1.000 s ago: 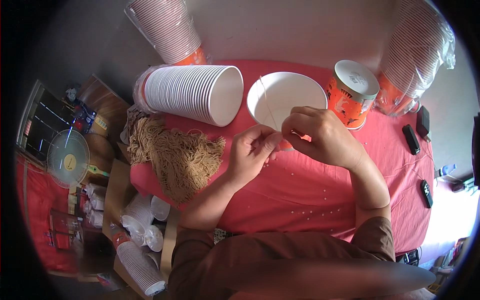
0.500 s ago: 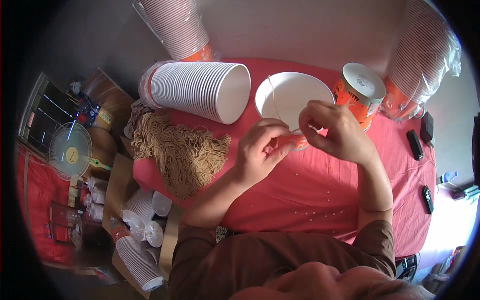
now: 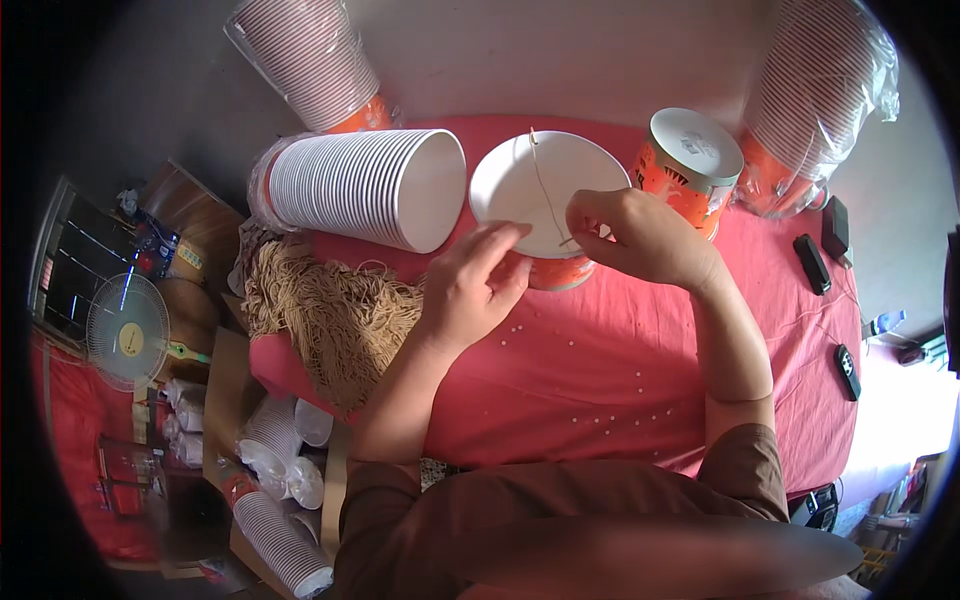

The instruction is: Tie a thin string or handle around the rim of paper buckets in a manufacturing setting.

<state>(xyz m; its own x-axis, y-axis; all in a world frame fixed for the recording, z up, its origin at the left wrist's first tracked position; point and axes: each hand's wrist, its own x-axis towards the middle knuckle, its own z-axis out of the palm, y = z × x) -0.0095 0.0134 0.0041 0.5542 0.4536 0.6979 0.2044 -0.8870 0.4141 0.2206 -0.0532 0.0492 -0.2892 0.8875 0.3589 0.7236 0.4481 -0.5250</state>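
An orange paper bucket with a white inside (image 3: 560, 274) stands in front of me on the table, its mouth facing up toward me. A thin tan cord (image 3: 546, 192) is fixed at its far rim and hangs across the inside. My right hand (image 3: 635, 232) is at the bucket's near right rim, finger and thumb pinched on the cord's lower end. At the near left rim is my left hand (image 3: 468, 285), thumb and fingers apart with nothing seen between them. Part of the bucket's front is hidden by my hands.
Nested white buckets (image 3: 345, 188) lie at the left, above a heap of tan cords (image 3: 335, 315). An upturned orange bucket (image 3: 690, 165) and a wrapped stack (image 3: 810, 110) stand at the right. Small white bits (image 3: 610, 420) dot the red cloth (image 3: 560, 380). A remote control (image 3: 847, 372) lies far right.
My left hand has come off the rim and its fingers have parted. My right hand has shifted slightly, still pinching at the rim. The whole view has moved a little.
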